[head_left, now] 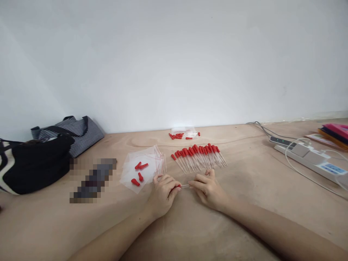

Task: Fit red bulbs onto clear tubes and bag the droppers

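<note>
My left hand [166, 192] pinches a small red rubber cap, mostly hidden by the fingers. A thin pale stick [185, 186] runs from the cap to my right hand [208, 189], whose fingertips are closed on its other end. Just beyond my hands lies a row of sticks with red caps [195, 156], caps pointing away from me. To the left, several loose red caps [140, 177] rest on clear plastic bags [127, 168].
Farther back are more red caps [178, 136] and a small clear bag [185, 129]. A black bag [38, 165], a striped bag [87, 136] and a blurred dark object [94, 181] lie left. On the right are a power strip [312, 159] with cables and coloured folders [333, 133].
</note>
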`<state>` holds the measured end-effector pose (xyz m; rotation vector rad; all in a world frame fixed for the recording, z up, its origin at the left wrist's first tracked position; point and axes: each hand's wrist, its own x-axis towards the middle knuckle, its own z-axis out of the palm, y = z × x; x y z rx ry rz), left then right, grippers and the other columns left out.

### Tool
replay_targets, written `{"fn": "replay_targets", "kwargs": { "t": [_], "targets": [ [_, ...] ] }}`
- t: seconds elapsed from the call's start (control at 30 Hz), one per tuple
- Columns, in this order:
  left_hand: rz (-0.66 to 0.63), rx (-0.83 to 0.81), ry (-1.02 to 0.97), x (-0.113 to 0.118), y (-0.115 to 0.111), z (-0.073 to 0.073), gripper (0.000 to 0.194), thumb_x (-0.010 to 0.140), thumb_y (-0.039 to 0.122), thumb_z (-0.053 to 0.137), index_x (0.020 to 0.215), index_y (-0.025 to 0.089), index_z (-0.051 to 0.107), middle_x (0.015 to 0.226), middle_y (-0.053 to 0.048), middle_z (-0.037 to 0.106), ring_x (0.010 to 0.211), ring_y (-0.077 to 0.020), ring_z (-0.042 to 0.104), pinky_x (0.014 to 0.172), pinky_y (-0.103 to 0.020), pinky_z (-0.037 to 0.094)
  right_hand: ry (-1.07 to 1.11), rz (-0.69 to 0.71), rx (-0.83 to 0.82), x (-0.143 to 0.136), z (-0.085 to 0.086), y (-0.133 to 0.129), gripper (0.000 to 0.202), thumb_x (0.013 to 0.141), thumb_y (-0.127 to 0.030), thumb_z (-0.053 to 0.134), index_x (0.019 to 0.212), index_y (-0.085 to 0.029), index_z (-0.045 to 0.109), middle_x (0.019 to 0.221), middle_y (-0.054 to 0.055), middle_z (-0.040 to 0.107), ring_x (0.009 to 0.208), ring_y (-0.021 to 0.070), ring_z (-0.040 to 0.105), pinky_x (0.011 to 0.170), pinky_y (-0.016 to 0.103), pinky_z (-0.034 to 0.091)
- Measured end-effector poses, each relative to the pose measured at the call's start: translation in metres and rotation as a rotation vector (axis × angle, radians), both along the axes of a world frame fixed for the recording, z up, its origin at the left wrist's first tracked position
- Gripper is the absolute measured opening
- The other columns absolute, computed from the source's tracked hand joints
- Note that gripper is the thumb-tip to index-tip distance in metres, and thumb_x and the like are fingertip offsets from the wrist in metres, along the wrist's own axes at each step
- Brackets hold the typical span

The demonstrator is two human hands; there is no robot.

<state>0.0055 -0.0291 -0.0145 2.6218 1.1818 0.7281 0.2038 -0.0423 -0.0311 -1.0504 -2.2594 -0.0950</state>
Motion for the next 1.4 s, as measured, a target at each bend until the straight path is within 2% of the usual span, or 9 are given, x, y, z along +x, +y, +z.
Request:
{"fn": "replay_targets", "kwargs": {
  "t": [0.2, 0.37, 0.6, 0.97, 1.03, 1.17, 1.3, 1.4],
  "targets": [
    [-0.028, 0.066, 0.014, 0.000, -0.002, 0.002, 0.015, 0.083, 0.022, 0.046, 0.074, 0.021, 0.058, 0.071, 0.002, 0.063, 0.077, -0.0160, 0.053, 0.087, -0.041, 0.019, -0.072, -0.004, 0.017, -0.006, 0.003, 0.001, 0.026, 0.083, -0.016, 0.036, 0.074, -0.017, 0.060, 0.065, 0.000, 0.055, 0.055, 0.0093, 0.036, 0.066, 0.030, 0.018],
    [-0.038, 0.081, -0.009, 0.000, -0.004, 0.001, 0.014, 0.082, 0.022, 0.048, 0.072, 0.020, 0.058, 0.069, 0.002, 0.063, 0.075, -0.0156, 0.053, 0.088, -0.041, 0.019, -0.070, 0.041, -0.148, -0.008, 0.008, 0.006, 0.024, 0.084, -0.019, 0.037, 0.070, -0.017, 0.056, 0.066, -0.001, 0.058, 0.058, 0.0096, 0.042, 0.066, 0.029, 0.017],
    [-0.050, 0.102, -0.053, 0.000, -0.002, -0.003, 0.015, 0.081, 0.021, 0.048, 0.069, 0.019, 0.057, 0.067, 0.002, 0.062, 0.074, -0.0152, 0.053, 0.086, -0.040, 0.020, -0.060, 0.036, -0.353, -0.015, 0.012, 0.009, 0.024, 0.084, -0.020, 0.038, 0.068, -0.017, 0.056, 0.067, -0.001, 0.063, 0.057, 0.0093, 0.046, 0.067, 0.027, 0.017],
    [-0.025, 0.079, -0.051, 0.001, -0.001, -0.003, 0.016, 0.081, 0.025, 0.051, 0.067, 0.020, 0.058, 0.066, 0.004, 0.062, 0.073, -0.0142, 0.054, 0.088, -0.039, 0.018, -0.058, 0.028, -0.485, -0.018, 0.015, 0.009, 0.036, 0.089, -0.024, 0.032, 0.065, -0.018, 0.057, 0.064, -0.002, 0.064, 0.055, 0.0088, 0.048, 0.071, 0.028, 0.019],
    [-0.011, 0.048, -0.046, 0.000, 0.001, -0.001, 0.016, 0.081, 0.026, 0.050, 0.069, 0.020, 0.058, 0.066, 0.004, 0.062, 0.073, -0.0143, 0.054, 0.088, -0.039, 0.019, -0.042, 0.027, -0.477, -0.015, 0.017, 0.011, 0.035, 0.090, -0.027, 0.031, 0.069, -0.019, 0.058, 0.067, -0.002, 0.064, 0.058, 0.0095, 0.050, 0.071, 0.028, 0.020],
    [0.034, -0.026, -0.023, -0.004, 0.006, 0.006, 0.010, 0.078, 0.028, 0.054, 0.073, 0.021, 0.059, 0.071, 0.004, 0.064, 0.076, -0.0160, 0.055, 0.087, -0.042, 0.019, 0.003, 0.071, -0.371, -0.006, 0.020, 0.016, 0.022, 0.087, -0.032, 0.038, 0.085, -0.019, 0.056, 0.078, 0.000, 0.064, 0.071, 0.0125, 0.052, 0.072, 0.029, 0.020],
    [0.033, -0.064, 0.010, -0.009, 0.009, 0.012, 0.011, 0.079, 0.029, 0.052, 0.075, 0.023, 0.060, 0.073, 0.003, 0.065, 0.078, -0.0165, 0.055, 0.089, -0.043, 0.018, -0.102, 0.073, -0.228, -0.004, 0.021, 0.013, 0.018, 0.084, -0.029, 0.044, 0.076, -0.018, 0.057, 0.073, 0.002, 0.063, 0.073, 0.0143, 0.050, 0.069, 0.030, 0.018],
    [0.075, -0.025, -0.005, -0.017, 0.016, 0.015, 0.014, 0.080, 0.032, 0.052, 0.089, 0.026, 0.060, 0.083, 0.002, 0.066, 0.086, -0.0184, 0.055, 0.091, -0.044, 0.018, -0.124, 0.023, -0.196, -0.010, 0.021, 0.013, 0.016, 0.080, -0.027, 0.048, 0.071, -0.018, 0.058, 0.070, 0.002, 0.063, 0.072, 0.0142, 0.049, 0.068, 0.030, 0.018]
  ]
}}
